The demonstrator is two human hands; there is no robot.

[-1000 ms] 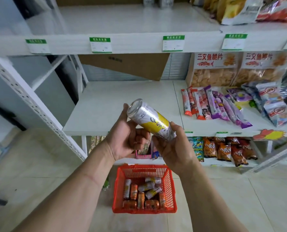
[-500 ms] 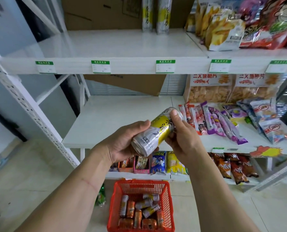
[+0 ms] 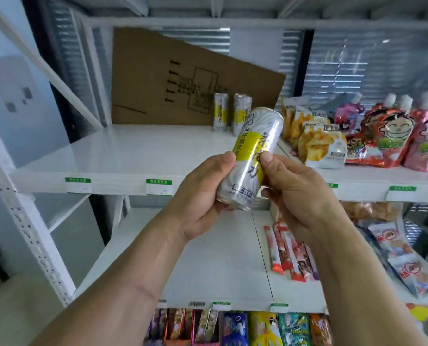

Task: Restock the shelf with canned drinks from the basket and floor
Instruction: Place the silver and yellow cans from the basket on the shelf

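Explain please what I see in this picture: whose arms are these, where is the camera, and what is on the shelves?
There is no machine here. A person wears a camera on the head, so you look forward and down along their own two arms. Both hands, the left hand and the right hand, hold one silver and yellow can, tilted, in front of a white shelf. At the back of that shelf stand two cans of the same kind, before a sheet of cardboard. To the right lie snack bags. The shelf below carries more snack packets.
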